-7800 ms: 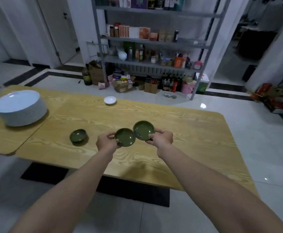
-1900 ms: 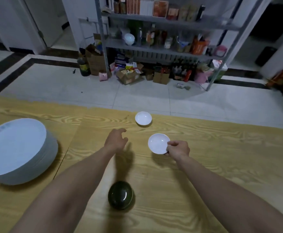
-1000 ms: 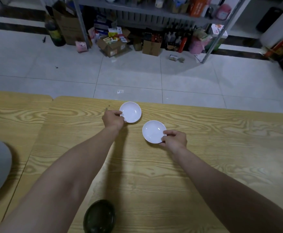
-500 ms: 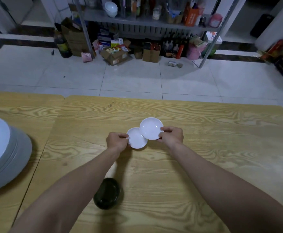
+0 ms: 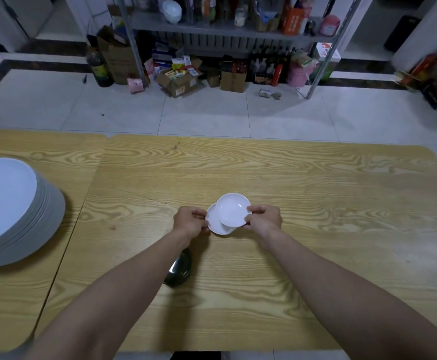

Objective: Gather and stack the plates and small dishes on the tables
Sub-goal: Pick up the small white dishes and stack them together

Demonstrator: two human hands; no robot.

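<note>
Over the middle of the right table [image 5: 329,193], both hands meet. On the left hand [image 5: 189,221] the fingers are curled, pinching the left rim of the lower dish [image 5: 215,227], which is small and white. On the right hand [image 5: 266,219] thumb and fingers pinch the right rim of the upper dish [image 5: 232,209], also small and white. This upper dish overlaps the lower one, offset toward the far right and covering most of it. Whether the two touch cannot be told, nor whether the lower dish rests on the table or is held just above it.

Noted nearer the person on the same table: dark green dishes [image 5: 180,268], partly hidden behind the left forearm, number not determinable.

Noted at the left edge of view: a tall plate stack [image 5: 12,211], large and white, on the left table [image 5: 56,152], well apart from the hands. Both tables are wood-grained and stand edge to edge.

Beyond them lie a pale tiled floor [image 5: 212,118], a metal rack [image 5: 227,27] holding bottles and packets, and cardboard boxes [image 5: 181,79] at its foot.
</note>
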